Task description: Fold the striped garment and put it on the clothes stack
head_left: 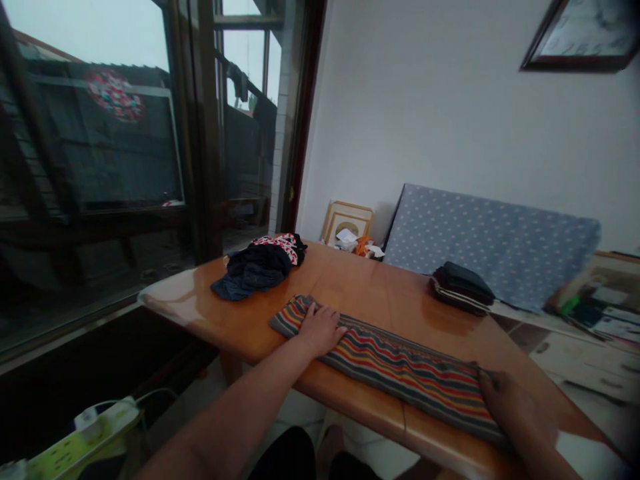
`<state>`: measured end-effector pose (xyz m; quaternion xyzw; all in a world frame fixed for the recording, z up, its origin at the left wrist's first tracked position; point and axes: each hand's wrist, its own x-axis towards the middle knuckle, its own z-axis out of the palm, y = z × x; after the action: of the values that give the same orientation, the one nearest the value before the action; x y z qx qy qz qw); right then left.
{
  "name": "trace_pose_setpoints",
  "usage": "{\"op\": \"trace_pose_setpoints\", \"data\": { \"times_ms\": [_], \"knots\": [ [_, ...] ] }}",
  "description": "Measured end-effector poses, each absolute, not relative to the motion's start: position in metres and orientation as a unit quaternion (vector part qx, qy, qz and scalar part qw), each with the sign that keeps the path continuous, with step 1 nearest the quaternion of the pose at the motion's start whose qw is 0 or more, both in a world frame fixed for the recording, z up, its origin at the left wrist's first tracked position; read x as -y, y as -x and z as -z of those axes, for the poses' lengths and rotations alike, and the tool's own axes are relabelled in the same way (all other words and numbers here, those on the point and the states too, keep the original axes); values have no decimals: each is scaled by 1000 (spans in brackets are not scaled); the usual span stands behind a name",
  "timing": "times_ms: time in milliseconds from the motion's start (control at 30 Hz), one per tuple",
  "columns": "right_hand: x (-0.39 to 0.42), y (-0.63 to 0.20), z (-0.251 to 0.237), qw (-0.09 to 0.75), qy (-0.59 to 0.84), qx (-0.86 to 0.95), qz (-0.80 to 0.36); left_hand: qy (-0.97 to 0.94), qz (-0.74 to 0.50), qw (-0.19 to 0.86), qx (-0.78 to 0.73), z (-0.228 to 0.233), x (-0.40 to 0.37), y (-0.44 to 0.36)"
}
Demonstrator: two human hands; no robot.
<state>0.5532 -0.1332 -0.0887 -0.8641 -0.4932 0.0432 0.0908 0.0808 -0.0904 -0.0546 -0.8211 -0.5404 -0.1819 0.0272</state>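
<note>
A striped garment (400, 360) in red, yellow, grey and blue lies folded into a long flat strip along the front edge of the wooden table. Across its left part rests my left hand (321, 328), palm down, fingers spread over the cloth. At the right end, my right hand (517, 407) grips the garment's edge between thumb and fingers; part of that grip is hidden behind the hand.
On the wooden table (345, 270) a crumpled dark garment (257, 270) lies by a red-and-white patterned cloth (281, 245). A folded dark stack (463, 287) sits at the back right. A power strip (85, 440) is at lower left.
</note>
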Motion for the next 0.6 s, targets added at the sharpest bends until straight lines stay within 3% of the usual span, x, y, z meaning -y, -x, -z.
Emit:
{"op": "trace_pose_setpoints", "data": {
  "times_ms": [433,600],
  "knots": [
    [151,-510,52,130,851,509,-9,739,117,-74,659,54,89,-75],
    [151,-511,56,90,875,475,-14,741,124,-75,656,55,85,-76]
  ]
}}
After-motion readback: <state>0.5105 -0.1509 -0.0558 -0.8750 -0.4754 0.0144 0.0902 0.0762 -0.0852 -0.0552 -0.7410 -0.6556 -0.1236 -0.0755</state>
